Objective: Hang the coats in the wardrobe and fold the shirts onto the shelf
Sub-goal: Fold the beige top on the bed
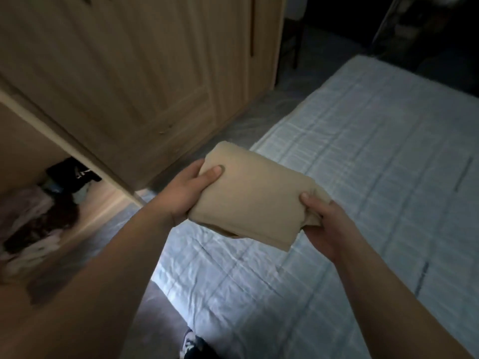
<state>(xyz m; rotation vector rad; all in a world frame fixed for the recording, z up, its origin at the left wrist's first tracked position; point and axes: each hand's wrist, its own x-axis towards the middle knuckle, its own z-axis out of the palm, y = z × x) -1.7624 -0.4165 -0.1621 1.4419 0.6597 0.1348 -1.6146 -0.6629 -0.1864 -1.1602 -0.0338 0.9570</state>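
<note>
A tan shirt (254,195), folded into a compact rectangle, is held in the air over the near corner of the bed. My left hand (191,190) grips its left edge, thumb on top. Its right edge is pinched by my right hand (324,224), thumb also on top. The wooden wardrobe (129,73) stands to the left. Its left section is open, and a blurred heap of clothes (39,224) lies on the shelf inside.
A bed with a pale blue-white checked cover (363,177) fills the right and centre. A strip of floor (238,120) runs between bed and wardrobe. My shoe (190,343) shows at the bottom edge. The far right corner of the room is dark.
</note>
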